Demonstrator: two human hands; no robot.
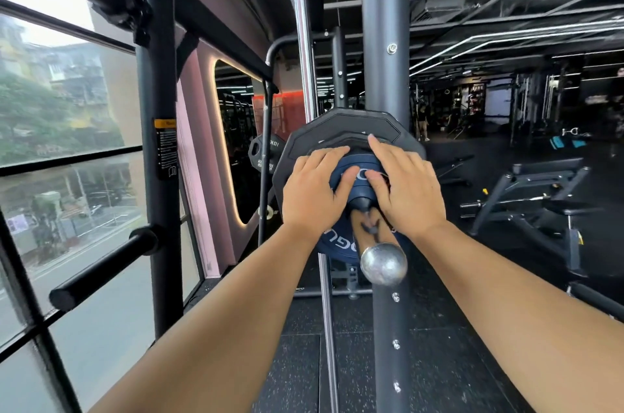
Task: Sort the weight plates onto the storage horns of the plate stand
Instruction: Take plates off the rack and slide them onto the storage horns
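Small plate (358, 176) at centre – dark navy blue, pale lettering. Big plate (341, 129) behind it, 12 o'clock – matte black. Horn (383, 263) at 6 o'clock of the plates – shiny silver, rounded end. Upright post (380, 41) – dark grey, silver bolts. Rack upright (160, 108) at 9 o'clock – black, yellow-and-black warning label (165, 147). Floor (297, 372) – black with pale speckles. Wall (196, 149) – pink.

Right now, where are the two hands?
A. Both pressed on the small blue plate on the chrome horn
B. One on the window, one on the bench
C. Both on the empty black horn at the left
A: the left hand and right hand lie flat on the blue plate, threaded on the chrome horn before a bigger black plate.
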